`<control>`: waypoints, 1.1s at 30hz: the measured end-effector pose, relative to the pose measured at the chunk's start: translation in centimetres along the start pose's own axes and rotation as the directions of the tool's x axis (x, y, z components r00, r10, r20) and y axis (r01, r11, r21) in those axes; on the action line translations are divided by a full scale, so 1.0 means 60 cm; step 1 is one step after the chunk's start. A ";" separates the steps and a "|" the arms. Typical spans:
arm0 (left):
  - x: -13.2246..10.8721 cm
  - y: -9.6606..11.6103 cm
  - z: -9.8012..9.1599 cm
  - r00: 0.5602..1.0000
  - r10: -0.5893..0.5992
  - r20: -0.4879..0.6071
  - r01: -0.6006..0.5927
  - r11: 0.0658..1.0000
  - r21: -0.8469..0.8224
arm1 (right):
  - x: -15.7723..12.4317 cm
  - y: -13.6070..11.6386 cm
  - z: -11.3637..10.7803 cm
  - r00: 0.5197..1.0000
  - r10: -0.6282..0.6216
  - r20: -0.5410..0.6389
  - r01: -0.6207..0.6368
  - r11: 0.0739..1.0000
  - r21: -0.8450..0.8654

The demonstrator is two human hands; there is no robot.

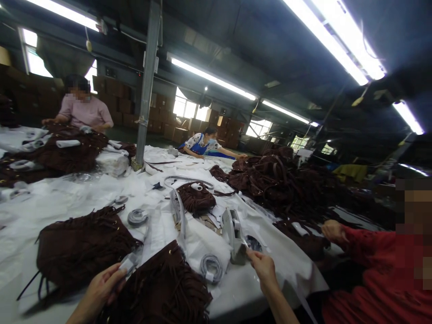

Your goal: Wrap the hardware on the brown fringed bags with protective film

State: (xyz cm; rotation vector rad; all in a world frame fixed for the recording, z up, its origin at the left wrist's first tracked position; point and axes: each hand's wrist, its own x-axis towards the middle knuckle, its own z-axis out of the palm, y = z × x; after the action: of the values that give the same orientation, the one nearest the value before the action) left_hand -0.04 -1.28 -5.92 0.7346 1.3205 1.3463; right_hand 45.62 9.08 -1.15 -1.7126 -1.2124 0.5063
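Two hands: left hand pinches a grey tag just left of the fringed bag, nearer than the right hand, fingers pinched by the tape dispenser, can't tell on what.

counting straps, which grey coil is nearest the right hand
The grey coil on the white cloth beside the right hand; the other coil lies farther off.

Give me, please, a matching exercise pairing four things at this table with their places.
Things:
1. left hand
2. right hand
3. grey coil
4. red sleeve

Places:
a. low at the picture's right side
b. on the white sheet, between the hands
c. pinching a small tag
d. fingertips at the grey device

Pairs: 1-c; 2-d; 3-b; 4-a.
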 end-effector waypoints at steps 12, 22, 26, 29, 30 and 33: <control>-0.010 0.004 0.004 0.999 0.050 0.014 -0.050 0.998 -0.027 | 0.007 0.034 0.026 1.000 -0.016 0.002 0.016 0.957 -0.289; -0.035 0.071 0.029 0.974 0.193 0.119 -0.193 0.981 -0.011 | 0.020 -0.017 0.021 0.993 -0.097 0.061 0.114 0.863 -0.492; -0.041 0.080 0.033 0.965 0.233 0.117 -0.231 0.972 -0.033 | 0.031 -0.005 0.011 0.990 -0.081 0.117 0.136 0.773 -0.619; -0.043 0.074 0.032 0.965 0.227 0.134 -0.223 0.974 -0.050 | 0.019 0.013 -0.013 0.990 -0.050 0.131 0.124 0.748 -0.652; -0.043 0.071 0.031 0.966 0.216 0.144 -0.211 0.976 -0.048 | 0.010 0.015 -0.021 0.990 -0.060 0.127 0.128 0.764 -0.633; -0.039 0.060 0.032 0.966 0.200 0.166 -0.198 0.980 -0.027 | -0.034 -0.011 -0.021 0.986 -0.084 0.143 0.146 0.851 -0.504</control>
State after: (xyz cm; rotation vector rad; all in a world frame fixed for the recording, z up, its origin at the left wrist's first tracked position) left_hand 1.39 -2.26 -1.54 0.9734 1.1285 1.4145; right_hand 45.37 6.74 -0.34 -2.0565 -1.6322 0.2160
